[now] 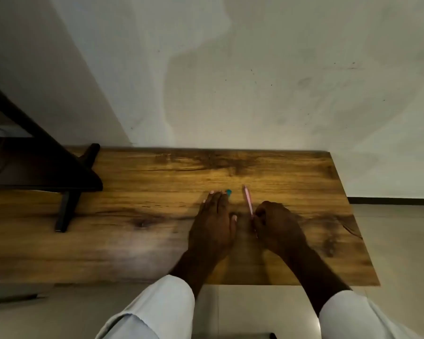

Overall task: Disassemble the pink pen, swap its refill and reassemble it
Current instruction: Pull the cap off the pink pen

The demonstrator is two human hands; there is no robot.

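The pink pen [247, 199] points away from me over the wooden table [145, 204], its near end inside my right hand [274, 223], whose fingers are curled around it. My left hand [213, 221] lies flat on the table just left of the pen, palm down, fingers together. A small teal object [228, 191] shows at the tips of the left fingers; most of it is hidden under them. A thin pale tip [256, 234] sticks out below my right fist. The picture is blurred.
A black monitor [34, 152] on a black stand [66, 209] fills the table's left side. The table's right edge [353, 216] drops to a tiled floor. A pale wall runs along the far edge. White sleeves cover both forearms.
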